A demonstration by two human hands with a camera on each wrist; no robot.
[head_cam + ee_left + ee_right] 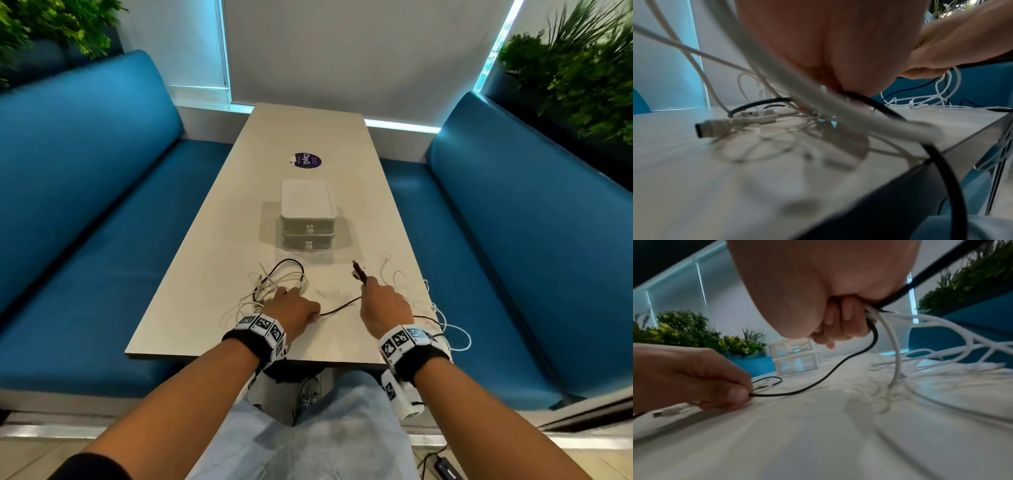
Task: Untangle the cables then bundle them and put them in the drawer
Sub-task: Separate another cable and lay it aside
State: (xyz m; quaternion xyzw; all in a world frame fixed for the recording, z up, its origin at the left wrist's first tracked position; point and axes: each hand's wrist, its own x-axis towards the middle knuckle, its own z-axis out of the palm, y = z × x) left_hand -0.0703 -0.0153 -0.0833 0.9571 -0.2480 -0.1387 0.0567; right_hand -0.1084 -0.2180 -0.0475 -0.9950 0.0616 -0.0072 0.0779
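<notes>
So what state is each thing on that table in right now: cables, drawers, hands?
black cable: stretched between both hands, untangled part slack on table
white cables: still in a loose tangle
drawer box: both drawers closed
left hand: pinching the black cable
right hand: gripping black cable and white strands

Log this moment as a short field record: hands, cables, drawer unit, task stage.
left hand: pinches the black cable low over the table
right hand: grips the black cable's plug end, raised; white strands run through its fingers
white cables: loose tangle by the left hand, more at the right edge
drawer unit: two drawers, both shut
stage: untangling; nothing bundled
</notes>
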